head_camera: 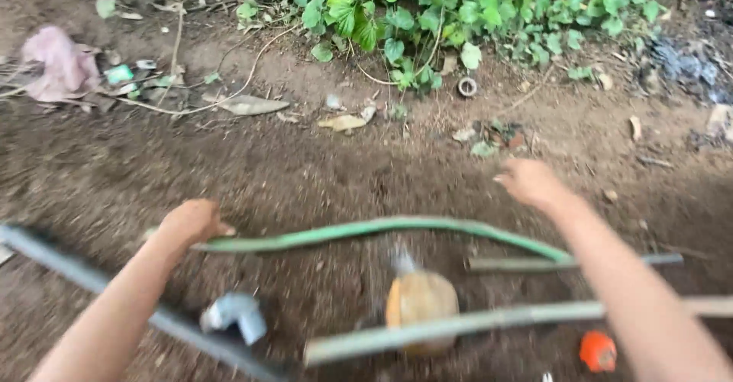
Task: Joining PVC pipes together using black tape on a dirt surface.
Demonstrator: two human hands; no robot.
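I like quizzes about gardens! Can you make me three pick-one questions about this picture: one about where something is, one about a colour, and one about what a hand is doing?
1. Where is the patch of leafy green plants?
A. At the top, beyond the bare soil
B. Under the left hand
C. Beside the orange cap

2. What colour is the long bent hose lying across the soil?
A. Red
B. Green
C. White

3. What is the left hand doing?
A. Resting flat on the pink crumpled cloth
B. Hanging in the air above the plants
C. Closed at the end of the hose

Answers:
1. A, the leaves fill the upper edge, past the brown soil.
2. B, the hose is plain green from end to end.
3. C, the fist sits right at the hose's left end, while the right hand reaches forward, holding nothing.
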